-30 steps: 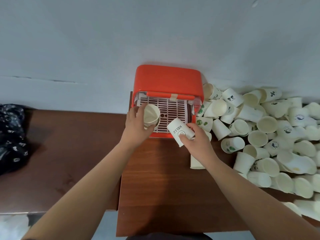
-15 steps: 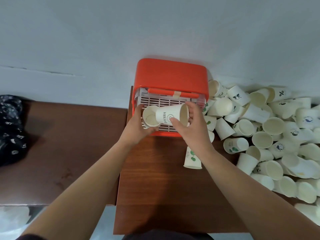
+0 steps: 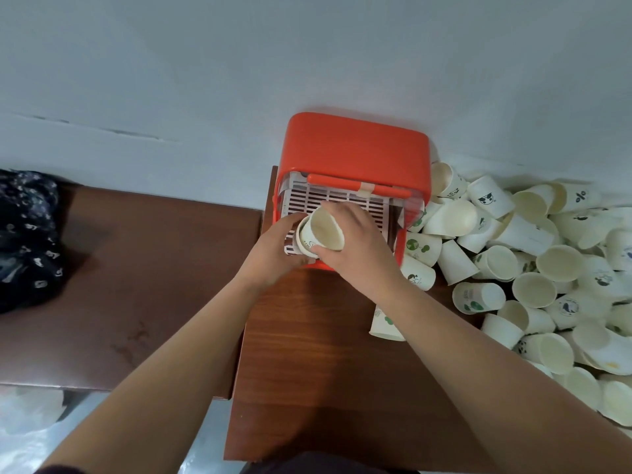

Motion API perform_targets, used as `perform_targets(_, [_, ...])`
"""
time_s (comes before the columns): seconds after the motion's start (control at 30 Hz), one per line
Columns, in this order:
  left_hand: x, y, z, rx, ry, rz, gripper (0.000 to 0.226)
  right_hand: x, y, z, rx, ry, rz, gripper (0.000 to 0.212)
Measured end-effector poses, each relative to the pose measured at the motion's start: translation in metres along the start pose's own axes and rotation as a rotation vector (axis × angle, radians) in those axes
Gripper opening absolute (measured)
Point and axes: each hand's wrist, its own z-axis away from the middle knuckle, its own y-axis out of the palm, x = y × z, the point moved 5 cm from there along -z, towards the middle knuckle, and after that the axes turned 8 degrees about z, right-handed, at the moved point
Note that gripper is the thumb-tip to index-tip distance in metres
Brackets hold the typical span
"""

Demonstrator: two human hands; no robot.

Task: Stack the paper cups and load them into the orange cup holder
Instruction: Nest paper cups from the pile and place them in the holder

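The orange cup holder (image 3: 355, 145) stands against the wall, its white slotted tray (image 3: 342, 200) facing me. In front of the tray both hands hold a pair of nested paper cups (image 3: 319, 232), the inner cup's mouth tilted up toward me. My left hand (image 3: 273, 249) wraps the outer cup from the left. My right hand (image 3: 357, 246) grips the inner cup from the right and above. One cup (image 3: 384, 323) lies on the table, partly hidden under my right forearm.
A large heap of loose paper cups (image 3: 533, 268) fills the table's right side beside the holder. The brown wooden table (image 3: 307, 371) extends toward me. A lower dark bench (image 3: 136, 285) at left carries a black patterned cloth (image 3: 27, 234).
My right hand brought the HELLO cup leftward and pushed it into the cup in my left hand; the two cups now sit nested. The view shifted slightly.
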Motion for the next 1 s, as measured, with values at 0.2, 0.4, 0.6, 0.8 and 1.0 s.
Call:
perform_targets(0.2, [0.011,-0.006,0.003,0.038,-0.051,0.093,0.069,-0.011,0.025,-0.007,0.292,0.077,-0.1,0.074])
perform_targets(0.4, [0.01,-0.008,0.01,-0.018,-0.097,0.168,0.052,-0.026,0.033,-0.007,0.257,0.283,-0.329,0.082])
perform_targets(0.6, [0.01,-0.007,0.014,-0.076,-0.109,0.107,0.046,-0.047,0.06,-0.001,0.296,0.321,-0.396,0.06])
perform_targets(0.8, [0.0,0.003,0.003,-0.229,-0.114,0.079,0.047,-0.056,0.075,-0.023,0.136,0.32,-0.462,0.053])
perform_targets(1.0, [-0.001,0.0,-0.015,-0.389,-0.182,0.073,0.047,-0.056,0.081,-0.054,0.048,0.278,-0.446,0.052])
